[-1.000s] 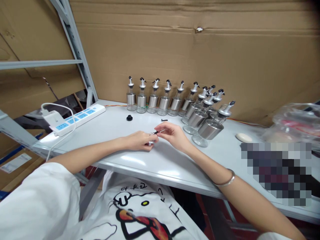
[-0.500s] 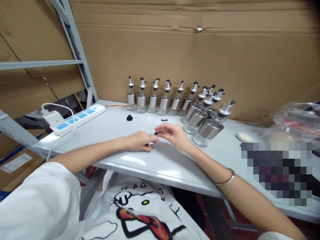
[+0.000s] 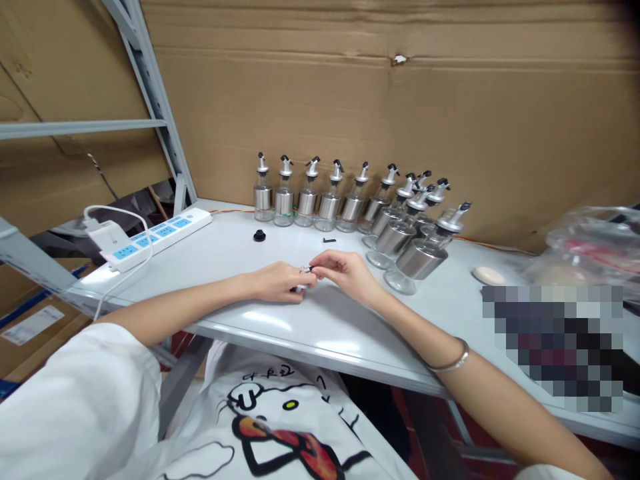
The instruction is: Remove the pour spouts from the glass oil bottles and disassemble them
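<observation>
Left hand (image 3: 283, 283), in the head view, is curled closed around a small silver-and-black piece (image 3: 305, 269), while the right hand (image 3: 345, 272) pinches its dark end between thumb and fingertips. Both are over a pale, glossy worktop (image 3: 220, 250), whose front edge catches bright reflections. Behind it rises a broad cardboard sheet (image 3: 280, 93), creased and torn through at one small spot; a grey metal frame (image 3: 163, 110) stands at the left. Toward that side lies a white power strip (image 3: 163, 235) with blue socket faces and a plug and cable. Upright glass bottles (image 3: 329, 203) with steel sleeves and pourer tops line the back, curving forward on the right. Farther right are a pale oval object (image 3: 489, 275) and clear plastic bags (image 3: 590, 250).

The piece sits between the hands, at the left hand's finger side and the right hand's tips; its details are too small to tell. Beyond it, a black stopper (image 3: 259, 235) and a thin black part (image 3: 329, 241) rest apart from each other.
</observation>
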`<state>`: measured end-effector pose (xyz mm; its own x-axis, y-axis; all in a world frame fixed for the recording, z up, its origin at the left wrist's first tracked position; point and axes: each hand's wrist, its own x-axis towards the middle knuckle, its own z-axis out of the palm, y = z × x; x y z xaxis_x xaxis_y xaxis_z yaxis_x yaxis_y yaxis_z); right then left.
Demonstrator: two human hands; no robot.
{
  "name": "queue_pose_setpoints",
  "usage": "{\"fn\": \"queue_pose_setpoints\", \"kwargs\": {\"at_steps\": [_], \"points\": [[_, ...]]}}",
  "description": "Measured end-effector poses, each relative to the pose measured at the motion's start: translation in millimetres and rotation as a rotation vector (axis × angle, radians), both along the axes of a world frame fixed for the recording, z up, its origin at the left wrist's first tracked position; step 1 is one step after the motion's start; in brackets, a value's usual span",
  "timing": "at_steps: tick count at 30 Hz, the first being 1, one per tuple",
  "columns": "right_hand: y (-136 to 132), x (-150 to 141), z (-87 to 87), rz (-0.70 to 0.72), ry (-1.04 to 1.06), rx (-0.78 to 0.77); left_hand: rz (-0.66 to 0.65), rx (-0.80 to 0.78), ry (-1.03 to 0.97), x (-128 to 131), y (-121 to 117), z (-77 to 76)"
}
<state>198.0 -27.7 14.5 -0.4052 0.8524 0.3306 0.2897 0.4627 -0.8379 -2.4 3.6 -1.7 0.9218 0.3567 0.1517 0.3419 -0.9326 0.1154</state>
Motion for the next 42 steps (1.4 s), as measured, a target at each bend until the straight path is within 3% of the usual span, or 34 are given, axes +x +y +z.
{"fn": "queue_pose_setpoints", "kwargs": {"at_steps": [8, 14, 27, 34, 38, 42], "points": [[4.0, 2.7, -4.4, 0.187, 0.062, -0.174, -0.006, -0.002, -0.012, 0.0, -0.9, 1.3], [3.2, 3.3, -0.3, 0.312, -0.05, -0.292, -0.021, 0.051, -0.018, 0.0, -4.2, 4.0], [9.2, 7.4, -1.8, 0.322, -0.019, -0.312, -0.033, 0.092, 0.032, -0.2, -2.9, 2.5], [4.3, 1.5, -2.7, 0.228, -0.126, -0.048, -0.026, 0.082, 0.013, -0.7, -2.3, 1.0], [-2.0, 2.3, 2.3, 0.062, -0.392, 0.31, -0.013, 0.063, 0.001, -0.8, -1.8, -0.6], [-4.2, 6.3, 9.0, 0.038, -0.664, 0.561, -0.021, 0.047, -0.009, -0.5, -1.4, -0.7]]}}
